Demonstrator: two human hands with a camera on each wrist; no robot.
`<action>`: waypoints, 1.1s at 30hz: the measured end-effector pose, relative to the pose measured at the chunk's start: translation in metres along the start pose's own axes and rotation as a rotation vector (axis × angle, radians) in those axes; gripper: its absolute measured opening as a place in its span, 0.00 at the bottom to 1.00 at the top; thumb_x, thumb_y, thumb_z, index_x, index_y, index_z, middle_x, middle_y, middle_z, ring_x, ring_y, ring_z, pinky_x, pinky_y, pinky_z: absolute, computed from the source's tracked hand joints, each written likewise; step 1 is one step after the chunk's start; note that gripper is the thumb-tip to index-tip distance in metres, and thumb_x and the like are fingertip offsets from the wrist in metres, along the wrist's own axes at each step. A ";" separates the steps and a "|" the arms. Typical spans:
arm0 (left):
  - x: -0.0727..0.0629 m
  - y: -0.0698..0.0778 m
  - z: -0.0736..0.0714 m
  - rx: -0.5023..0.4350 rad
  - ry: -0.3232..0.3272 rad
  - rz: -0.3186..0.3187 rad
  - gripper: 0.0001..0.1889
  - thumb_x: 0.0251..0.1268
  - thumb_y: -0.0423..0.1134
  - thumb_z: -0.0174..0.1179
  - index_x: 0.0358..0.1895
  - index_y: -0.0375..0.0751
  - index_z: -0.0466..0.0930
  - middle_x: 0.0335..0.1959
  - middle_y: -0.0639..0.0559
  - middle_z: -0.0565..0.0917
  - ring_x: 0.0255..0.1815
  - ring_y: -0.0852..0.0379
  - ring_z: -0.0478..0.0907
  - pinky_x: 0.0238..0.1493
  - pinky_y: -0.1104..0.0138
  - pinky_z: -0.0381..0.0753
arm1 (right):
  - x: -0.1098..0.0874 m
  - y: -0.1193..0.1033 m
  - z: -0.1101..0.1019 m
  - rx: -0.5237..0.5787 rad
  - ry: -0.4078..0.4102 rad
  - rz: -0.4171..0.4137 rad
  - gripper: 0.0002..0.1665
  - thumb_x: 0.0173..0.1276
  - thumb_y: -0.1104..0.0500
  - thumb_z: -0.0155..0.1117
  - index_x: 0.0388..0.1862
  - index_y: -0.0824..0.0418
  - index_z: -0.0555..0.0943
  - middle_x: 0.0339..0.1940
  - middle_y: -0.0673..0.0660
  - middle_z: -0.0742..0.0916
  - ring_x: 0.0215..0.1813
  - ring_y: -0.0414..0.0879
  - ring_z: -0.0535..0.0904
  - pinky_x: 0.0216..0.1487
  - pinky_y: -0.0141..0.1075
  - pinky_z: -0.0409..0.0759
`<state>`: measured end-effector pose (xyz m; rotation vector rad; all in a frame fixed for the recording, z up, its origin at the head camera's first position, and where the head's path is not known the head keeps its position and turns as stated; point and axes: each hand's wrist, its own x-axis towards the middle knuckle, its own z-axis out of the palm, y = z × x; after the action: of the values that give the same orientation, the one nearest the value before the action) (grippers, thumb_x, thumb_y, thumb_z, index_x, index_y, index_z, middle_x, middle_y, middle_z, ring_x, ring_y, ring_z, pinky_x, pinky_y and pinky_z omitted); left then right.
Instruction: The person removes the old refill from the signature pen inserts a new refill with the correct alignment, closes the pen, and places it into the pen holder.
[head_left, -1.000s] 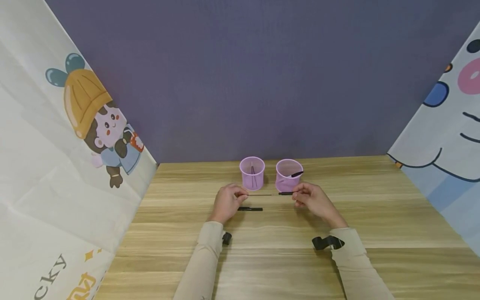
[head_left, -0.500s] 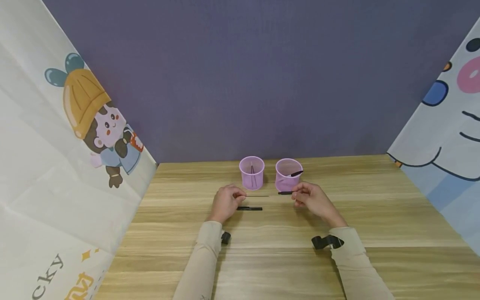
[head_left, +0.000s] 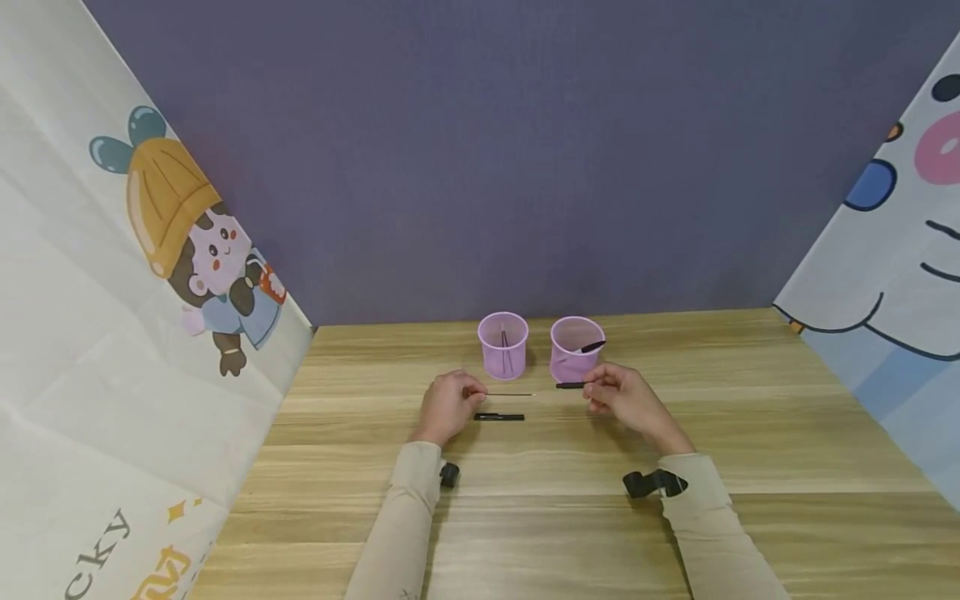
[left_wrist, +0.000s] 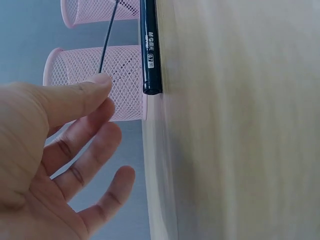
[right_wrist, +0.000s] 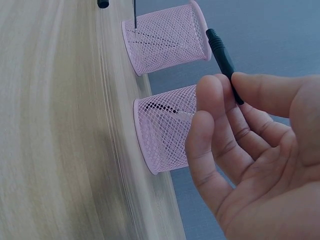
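Here, beyond the black casing [left_wrist: 151, 60] marked "M&G" and "0.7", the left hand [head_left: 446, 408] pinches a thin rod [head_left: 512, 394], the right hand [head_left: 624, 400] a dark tube [right_wrist: 221, 55].

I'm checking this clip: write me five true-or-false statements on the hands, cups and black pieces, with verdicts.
1. The left hand pinches a thin dark rod. True.
2. The lettered black barrel stands inside a cup. False: it lies on the table.
3. The right hand holds nothing. False: it pinches a short black tube.
4. In the head view, the left cup and the right cup are both pink mesh and upright. True.
5. The rod and the tube touch end to end. False: the head view shows a gap between them.
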<state>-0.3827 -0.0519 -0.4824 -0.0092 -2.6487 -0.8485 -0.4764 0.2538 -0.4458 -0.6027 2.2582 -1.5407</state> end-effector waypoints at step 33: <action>-0.001 -0.009 -0.002 0.069 -0.115 -0.117 0.03 0.57 0.36 0.74 0.32 0.50 0.91 0.38 0.54 0.91 0.40 0.55 0.85 0.48 0.57 0.85 | -0.001 0.001 0.000 0.005 -0.011 -0.006 0.11 0.76 0.66 0.59 0.51 0.72 0.77 0.39 0.66 0.86 0.33 0.41 0.84 0.41 0.37 0.89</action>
<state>-0.3819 -0.0600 -0.4859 0.1185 -2.8087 -0.8157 -0.4759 0.2545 -0.4463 -0.6158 2.2457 -1.5422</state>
